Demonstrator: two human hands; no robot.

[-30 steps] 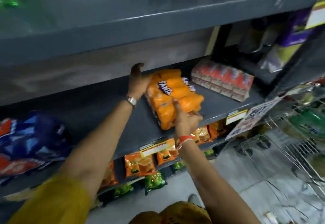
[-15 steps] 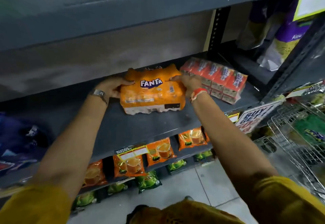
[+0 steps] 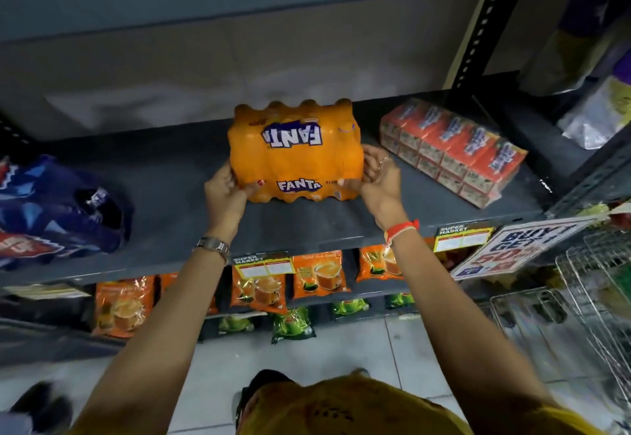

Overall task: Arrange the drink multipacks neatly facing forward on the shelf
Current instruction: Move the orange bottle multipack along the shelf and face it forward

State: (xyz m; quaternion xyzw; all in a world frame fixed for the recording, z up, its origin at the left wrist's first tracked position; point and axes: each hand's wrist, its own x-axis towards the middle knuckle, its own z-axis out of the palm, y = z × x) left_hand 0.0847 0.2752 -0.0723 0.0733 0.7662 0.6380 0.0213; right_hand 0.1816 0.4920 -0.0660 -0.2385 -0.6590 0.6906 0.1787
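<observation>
- While standing before the shelf [image 3: 307, 226], both arms stretched forward, yellow sleeves at the bottom edge of view.
- Below the shelf's front edge: orange pouches [image 3: 317, 276] and green pouches [image 3: 292, 327] on lower tiers; price labels [image 3: 462, 238] clipped along that edge.
- Left hand [image 3: 223, 195], watch on the wrist, wrapped round the near left corner of the orange Fanta multipack [image 3: 295, 154], thumb on its front face.
- Right hand [image 3: 380, 180], red band on the wrist, gripping the near right corner of the same pack.
- Fanta multipack set mid-shelf, well back from the front edge, logo on the near face upright, logo on top upside down.
- Blue multipack [image 3: 58, 209] lying askew at the shelf's left end, well apart.
- Red carton multipack [image 3: 454, 151] toward the right end, angled, apart from the Fanta pack.
- Wire basket [image 3: 594, 298] at the far right edge of view.
</observation>
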